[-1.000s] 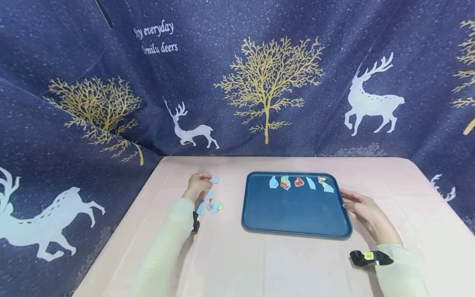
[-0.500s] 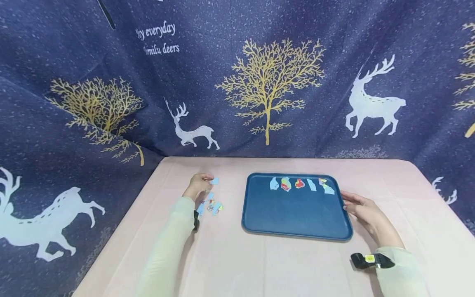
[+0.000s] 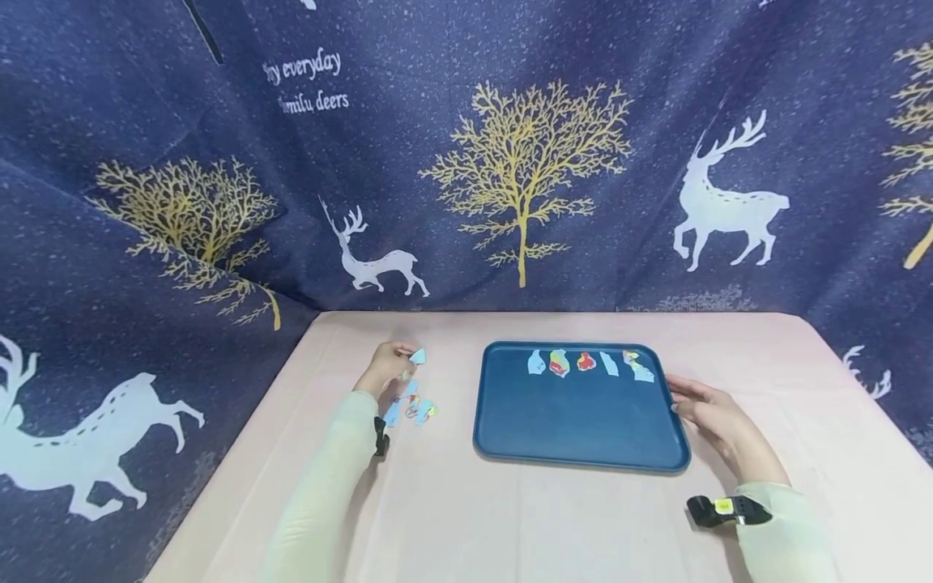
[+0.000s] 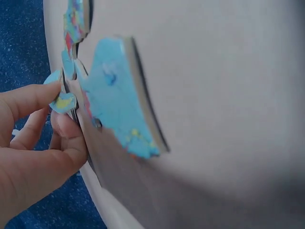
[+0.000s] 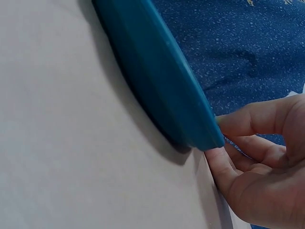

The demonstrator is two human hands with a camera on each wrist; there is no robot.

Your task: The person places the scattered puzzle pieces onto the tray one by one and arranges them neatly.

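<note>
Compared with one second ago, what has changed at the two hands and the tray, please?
The light blue piece pinched by the left hand has turned slightly. Nothing was taken or let go. The right hand stays at the right edge of the tray, and the pieces lined up on it have not moved.

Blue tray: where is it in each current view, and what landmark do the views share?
Head: the tray lies right of centre on the table.
Left wrist: not in this picture.
Right wrist: it slants from the picture's top down to the right hand.
Shared landmark: the speckled navy cloth, visible in all three views.
</note>
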